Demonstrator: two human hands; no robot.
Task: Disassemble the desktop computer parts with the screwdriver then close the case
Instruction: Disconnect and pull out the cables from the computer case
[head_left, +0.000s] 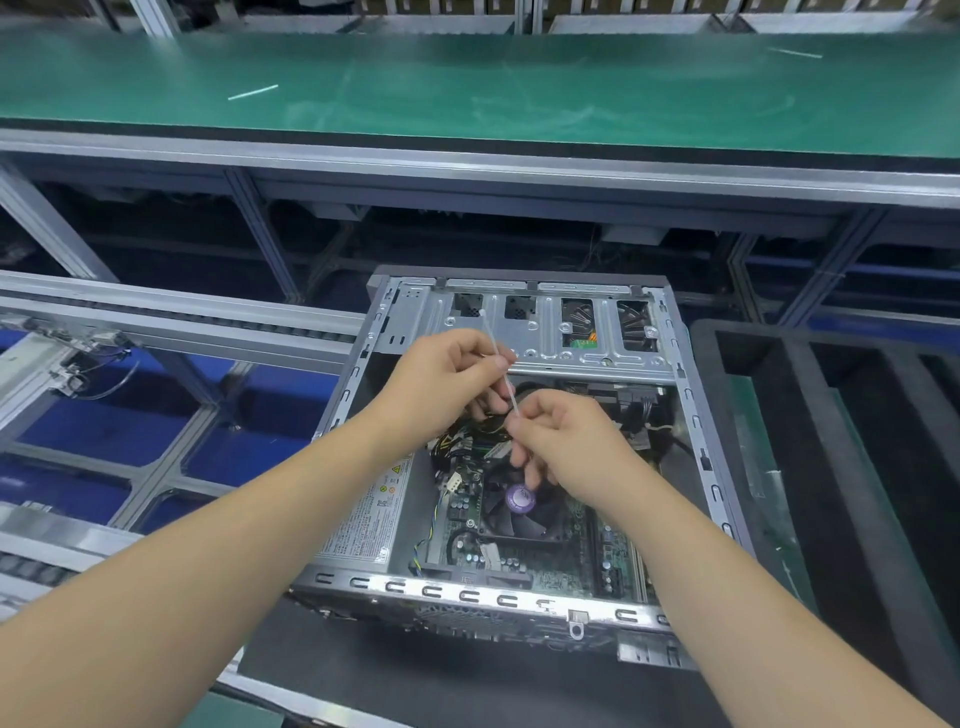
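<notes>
Case (524, 597) open on its side, side panel off and nowhere in view. Inside: fan (521, 501) seated on board (571, 564), power supply (363, 514) in place at left, drive cage (550, 332) mounted across far end, cables (467, 441) bunched beneath hands. Nothing visibly removed so far apart from panel.

Left hand (447, 379) raised over case, fingers curled, pinching upper part of thin white strip (501, 364). Right hand (566, 441) just below and beside it, thumb and forefinger pinching lower end of same strip. Strip slanting from cage area down toward cables; most likely a cable tie, though too thin to be sure. Whether already free of cables or still looped round them: hidden by fingers.

No screwdriver in view, in either hand or on surfaces nearby. Black foam tray (753, 395) at right of case, slots bare in visible part, probably meant for removed parts. Green bench (467, 88) beyond, well apart.

Judged early in task: opening done, cable clearing under way. Left to do, by the look of it: freeing cables, unscrewing and lifting out fan, board, supply and drives, setting parts aside, then refitting panel to close case.
</notes>
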